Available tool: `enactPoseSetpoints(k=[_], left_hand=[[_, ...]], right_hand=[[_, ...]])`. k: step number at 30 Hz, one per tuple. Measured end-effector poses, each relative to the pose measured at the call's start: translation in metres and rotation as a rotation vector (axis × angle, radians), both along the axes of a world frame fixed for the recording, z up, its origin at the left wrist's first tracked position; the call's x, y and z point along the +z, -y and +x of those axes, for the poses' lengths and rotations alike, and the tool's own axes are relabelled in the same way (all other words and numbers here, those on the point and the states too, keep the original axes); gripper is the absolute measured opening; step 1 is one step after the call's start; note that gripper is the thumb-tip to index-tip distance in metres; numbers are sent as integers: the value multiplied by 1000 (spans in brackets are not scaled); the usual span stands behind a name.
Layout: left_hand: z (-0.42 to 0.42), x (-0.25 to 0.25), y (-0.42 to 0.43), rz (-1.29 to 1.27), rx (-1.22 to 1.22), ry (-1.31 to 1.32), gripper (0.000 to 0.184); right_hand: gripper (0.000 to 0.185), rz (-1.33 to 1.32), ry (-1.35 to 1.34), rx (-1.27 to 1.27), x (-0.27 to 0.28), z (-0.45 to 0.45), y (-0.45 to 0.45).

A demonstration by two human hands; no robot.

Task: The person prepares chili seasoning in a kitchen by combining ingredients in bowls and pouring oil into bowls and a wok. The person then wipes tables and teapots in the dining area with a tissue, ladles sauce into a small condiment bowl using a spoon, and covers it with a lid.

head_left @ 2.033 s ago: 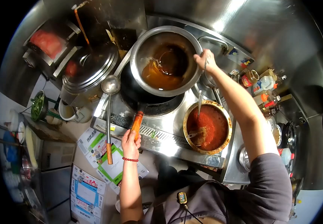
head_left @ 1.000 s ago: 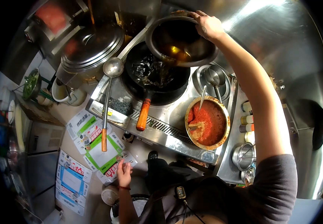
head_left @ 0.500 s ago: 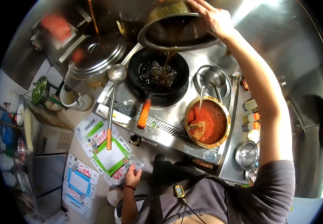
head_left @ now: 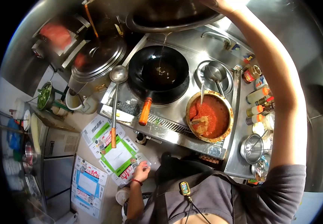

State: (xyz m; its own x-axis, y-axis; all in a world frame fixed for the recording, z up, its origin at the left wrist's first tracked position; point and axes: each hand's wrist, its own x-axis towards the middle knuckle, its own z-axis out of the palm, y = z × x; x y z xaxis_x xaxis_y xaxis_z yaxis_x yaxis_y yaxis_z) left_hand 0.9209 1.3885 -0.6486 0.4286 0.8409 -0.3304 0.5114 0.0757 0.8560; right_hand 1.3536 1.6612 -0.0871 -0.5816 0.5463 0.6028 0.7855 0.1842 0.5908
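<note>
My right hand (head_left: 214, 3) is at the top edge, partly cut off, gripping the rim of a large metal basin (head_left: 172, 27) tilted above the stove. A thin stream of oil-like liquid (head_left: 165, 39) runs from its lip into the black wok (head_left: 139, 71). A shallow pool with a few bubbles lies in the wok, whose orange wooden handle (head_left: 145, 111) points toward me. My left hand (head_left: 142, 172) hangs low beside my body, fingers loosely bent and apart, over flattened printed cartons (head_left: 118, 155) on the floor.
A long ladle (head_left: 114, 108) rests left of the wok. To its right stand a pot of red sauce (head_left: 215, 115) with a spoon and a small saucepan (head_left: 216, 71). Seasoning bottles (head_left: 257, 95) line the right side. A lidded stockpot (head_left: 98, 61) stands at left.
The basin has risen toward the top edge with my right hand. The stream has thinned, and the splashing in the wok has settled. My left hand stays low, with a slight shift in view.
</note>
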Motion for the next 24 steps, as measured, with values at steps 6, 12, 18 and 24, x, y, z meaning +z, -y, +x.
enactPoseSetpoints(k=[6,12,18,24], left_hand=[[5,46,8,-229,65,21,17],[-1,65,5,-194,-77,-337,22],[-5,53,11,-65,10,-350,31],[-1,62,7,-41,77,-279,33]], right_hand=[[45,-30,11,-8,2,0,-1],[52,-12,46,56,3,-5,9],[55,-37,15,-41,5,-4,11],[54,42,62,61,12,3,10]])
